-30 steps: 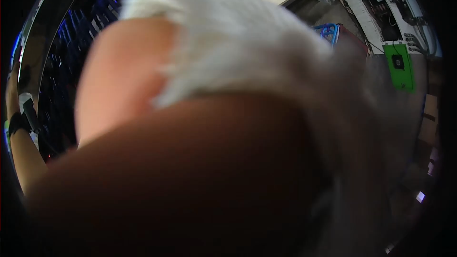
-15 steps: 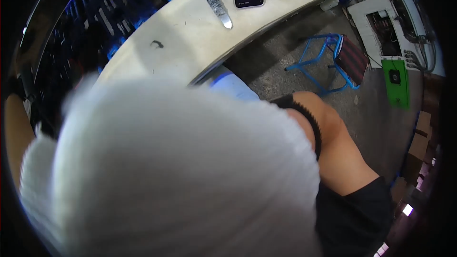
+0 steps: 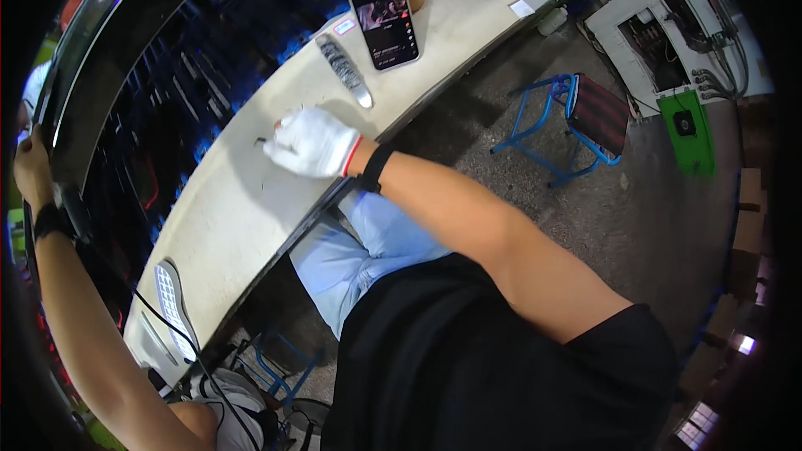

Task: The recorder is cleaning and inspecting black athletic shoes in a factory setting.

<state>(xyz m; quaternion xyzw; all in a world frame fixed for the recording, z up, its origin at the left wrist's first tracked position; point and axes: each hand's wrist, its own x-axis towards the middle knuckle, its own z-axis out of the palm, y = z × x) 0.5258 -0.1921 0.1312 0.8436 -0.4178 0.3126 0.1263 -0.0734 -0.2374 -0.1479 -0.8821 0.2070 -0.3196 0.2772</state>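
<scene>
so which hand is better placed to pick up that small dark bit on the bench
Right, probably. The gloved right hand already rests on the bench with its fingertips at the small dark piece. The left hand is far off, gripping the edge of the large dark panel.

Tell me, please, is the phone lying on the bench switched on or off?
On: the phone lies flat, face up, its screen lit with a picture.
</scene>
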